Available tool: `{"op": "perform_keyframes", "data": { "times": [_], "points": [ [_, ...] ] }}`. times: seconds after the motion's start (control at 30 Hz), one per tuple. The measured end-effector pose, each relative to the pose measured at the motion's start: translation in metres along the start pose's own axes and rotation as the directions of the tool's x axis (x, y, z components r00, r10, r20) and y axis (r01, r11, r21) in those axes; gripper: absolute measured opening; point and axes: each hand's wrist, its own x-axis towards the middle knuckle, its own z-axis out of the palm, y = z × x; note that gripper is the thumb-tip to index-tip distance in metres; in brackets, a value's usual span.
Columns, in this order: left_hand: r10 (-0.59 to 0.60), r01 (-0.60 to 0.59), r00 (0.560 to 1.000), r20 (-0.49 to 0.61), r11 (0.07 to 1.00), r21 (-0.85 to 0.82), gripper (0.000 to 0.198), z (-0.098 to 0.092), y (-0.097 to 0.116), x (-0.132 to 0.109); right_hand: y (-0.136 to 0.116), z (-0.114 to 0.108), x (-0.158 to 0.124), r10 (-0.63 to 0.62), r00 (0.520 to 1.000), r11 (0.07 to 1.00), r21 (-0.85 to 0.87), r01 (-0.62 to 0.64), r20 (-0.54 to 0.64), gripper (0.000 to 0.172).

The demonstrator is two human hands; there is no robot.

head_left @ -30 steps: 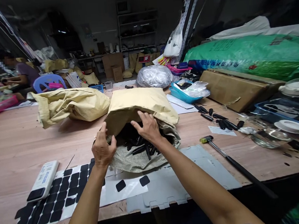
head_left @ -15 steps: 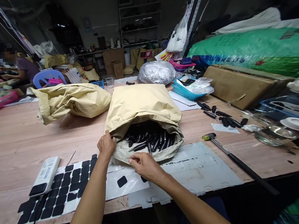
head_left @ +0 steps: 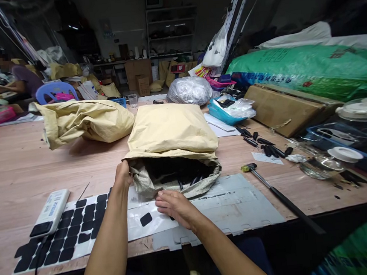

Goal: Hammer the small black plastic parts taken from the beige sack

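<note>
A tan woven sack [head_left: 173,127] lies on the table with its mouth facing me. Inside the dark opening, several shiny black elongated pieces [head_left: 195,179] show in part; shadow hides the rest. My left hand [head_left: 122,175] is closed on the left corner of the sack's mouth. At the lower lip, my right hand [head_left: 173,204] rests with its fingers stretched out against the folded edge and grips nothing. Below the hands is a white sheet with black rounded-square stickers [head_left: 146,219].
A second tan sack [head_left: 88,120] lies at left. A white power bank-like device [head_left: 50,212] sits on the sticker sheet. To the right are a long black-handled tool [head_left: 285,199], loose black pieces [head_left: 271,150], a cardboard box [head_left: 283,107] and a glass pot [head_left: 321,166]. A person sits far left.
The upper edge of the sack's mouth has dropped, covering more of the black pieces. My left hand has risen slightly with the corner. My right hand's fingers have straightened out.
</note>
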Motion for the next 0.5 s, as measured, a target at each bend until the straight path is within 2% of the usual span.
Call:
{"op": "perform_keyframes", "data": {
  "times": [0.07, 0.17, 0.27, 0.37, 0.43, 0.5],
  "points": [
    [-0.013, 0.019, 0.999, 0.029, 0.968, -0.25, 0.008, 0.005, 0.006, 0.001, -0.004, 0.008, 0.003, 0.035, 0.999, 0.975, 0.22, -0.031, -0.014, 0.044],
    [-0.049, 0.094, 0.994, 0.093, 0.812, -0.575, 0.011, 0.015, 0.019, -0.003, -0.015, 0.027, 0.025, 0.06, 0.99, 0.906, 0.423, -0.001, -0.126, 0.028],
    [-0.039, 0.208, 0.964, 0.263, 0.728, -0.653, 0.019, 0.022, 0.031, -0.009, -0.024, 0.048, 0.06, 0.088, 0.95, 0.841, 0.534, 0.091, -0.3, 0.015],
    [0.053, 0.281, 0.9, 0.433, 0.689, -0.668, 0.028, 0.016, 0.032, -0.01, -0.03, 0.058, 0.09, 0.105, 0.912, 0.809, 0.568, 0.153, -0.396, 0.024],
    [0.073, 0.271, 0.897, 0.436, 0.688, -0.674, 0.029, 0.004, 0.023, -0.005, -0.031, 0.057, 0.101, 0.107, 0.906, 0.787, 0.592, 0.175, -0.41, 0.026],
    [0.029, 0.259, 0.919, 0.394, 0.709, -0.656, 0.027, -0.008, 0.011, 0.003, -0.03, 0.052, 0.105, 0.078, 0.922, 0.764, 0.617, 0.189, -0.379, 0.024]
  ]
}}
